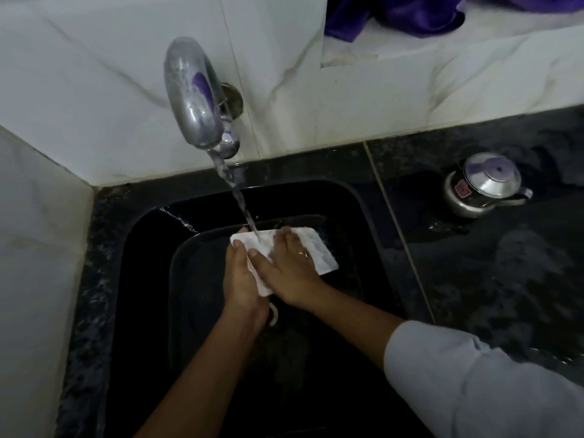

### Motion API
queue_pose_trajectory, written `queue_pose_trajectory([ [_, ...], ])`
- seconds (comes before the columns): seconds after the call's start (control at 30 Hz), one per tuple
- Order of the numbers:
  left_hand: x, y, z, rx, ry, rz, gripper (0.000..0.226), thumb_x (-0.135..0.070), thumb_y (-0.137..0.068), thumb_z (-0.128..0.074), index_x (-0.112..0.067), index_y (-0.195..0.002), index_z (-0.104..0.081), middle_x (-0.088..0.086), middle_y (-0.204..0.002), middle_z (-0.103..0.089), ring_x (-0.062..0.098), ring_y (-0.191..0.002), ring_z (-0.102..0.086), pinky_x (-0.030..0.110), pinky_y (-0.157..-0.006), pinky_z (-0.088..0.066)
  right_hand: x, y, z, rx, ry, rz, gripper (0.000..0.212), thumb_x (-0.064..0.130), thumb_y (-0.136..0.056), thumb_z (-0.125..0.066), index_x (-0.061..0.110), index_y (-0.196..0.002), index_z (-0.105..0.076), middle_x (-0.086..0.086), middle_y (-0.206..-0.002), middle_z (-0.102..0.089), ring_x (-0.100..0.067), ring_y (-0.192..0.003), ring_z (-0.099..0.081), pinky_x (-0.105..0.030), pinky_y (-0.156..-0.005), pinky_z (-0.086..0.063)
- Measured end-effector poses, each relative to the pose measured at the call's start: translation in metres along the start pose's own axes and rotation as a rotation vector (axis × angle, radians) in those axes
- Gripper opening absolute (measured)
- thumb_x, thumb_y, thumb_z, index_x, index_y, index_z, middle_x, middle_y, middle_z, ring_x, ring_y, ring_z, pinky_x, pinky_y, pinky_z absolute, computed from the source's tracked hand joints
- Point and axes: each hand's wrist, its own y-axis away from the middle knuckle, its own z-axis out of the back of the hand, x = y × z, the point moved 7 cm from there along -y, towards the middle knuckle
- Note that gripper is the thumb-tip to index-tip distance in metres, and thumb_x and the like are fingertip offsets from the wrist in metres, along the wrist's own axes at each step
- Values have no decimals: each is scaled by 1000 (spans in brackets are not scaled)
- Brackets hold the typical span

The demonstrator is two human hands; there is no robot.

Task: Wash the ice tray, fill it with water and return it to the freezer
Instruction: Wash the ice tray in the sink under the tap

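Observation:
A white ice tray is held over the black sink, under a stream of water running from the metal tap. My left hand grips the tray's near left edge, thumb on top. My right hand lies flat across the tray's top with fingers spread, a ring on one finger. The water lands on the tray's far left part, between the two hands. Most of the tray's middle is hidden under my right hand.
A small steel pot with a lid stands on the wet dark counter right of the sink. White tiled walls close the back and left. Purple cloth lies on a ledge at the top.

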Motion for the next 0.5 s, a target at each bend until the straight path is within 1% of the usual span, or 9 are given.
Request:
queue_pose_trajectory([
  [0.07,0,6,0,3,-72,-60,35,-49,-109,-45,-22,-116,-66,4,-113,-74,14,-92,-75,40,-88,-57,-21,-21,17,-78,-24,-103,93,67,-101,-38,4,-163,-9,-21,-170,-9,-34,-158,-10,-47,-128,-9],
  [0.1,3,7,1,19,-96,-82,31,-48,-110,-44,-24,-115,-62,-1,-110,-70,12,-93,-72,38,-86,-55,-31,-31,27,-88,2,-174,90,66,-102,-38,5,-163,-11,-24,-169,-12,-36,-156,-13,-49,-127,-11],
  [0.17,0,15,1,17,-138,-101,39,-55,-106,-45,-27,-129,-58,-1,-122,-68,16,-109,-68,43,-98,-55,-42,-38,29,-90,-16,-286,91,67,-102,-33,2,-163,-11,-25,-169,-12,-36,-157,-14,-47,-127,-12],
  [0.23,-7,11,9,-17,-129,-133,53,-60,-102,-46,-25,-141,-58,7,-138,-67,22,-122,-66,49,-107,-53,-25,-22,8,-74,-71,-246,94,69,-102,-29,1,-163,-5,-20,-171,-5,-33,-158,-10,-45,-128,-10],
  [0.33,-17,8,16,-33,-85,-144,44,-49,-111,-41,-25,-141,-60,7,-130,-72,28,-116,-72,48,-98,-58,4,4,-28,82,-44,-25,93,67,-103,-30,6,-164,4,-11,-173,6,-25,-160,4,-41,-128,2],
  [0.37,-16,10,17,-25,-113,-141,45,-48,-112,-39,-21,-141,-57,4,-126,-72,24,-110,-73,45,-93,-58,0,-3,-24,50,-50,-28,94,69,-102,-30,6,-164,1,-13,-173,2,-25,-160,1,-40,-128,1],
  [0.4,-16,15,14,-15,-139,-143,45,-49,-112,-38,-19,-140,-55,1,-122,-70,19,-103,-71,41,-87,-57,-11,-16,-13,-13,-76,-97,94,70,-101,-30,5,-164,-4,-16,-172,-4,-28,-160,-5,-41,-127,-3],
  [0.43,-14,17,14,7,-155,-135,53,-51,-111,-39,-16,-149,-50,-2,-119,-67,16,-100,-69,39,-85,-55,-25,-33,-5,-54,-111,-195,94,70,-101,-29,2,-163,-9,-18,-171,-9,-30,-159,-9,-41,-127,-6],
  [0.5,-11,20,17,6,-142,-98,69,-62,-102,-51,-15,-152,-48,3,-126,-69,20,-110,-70,45,-93,-56,-38,-45,1,-62,-108,-309,92,69,-102,-26,1,-163,-12,-21,-171,-8,-33,-158,-8,-44,-127,-6],
])
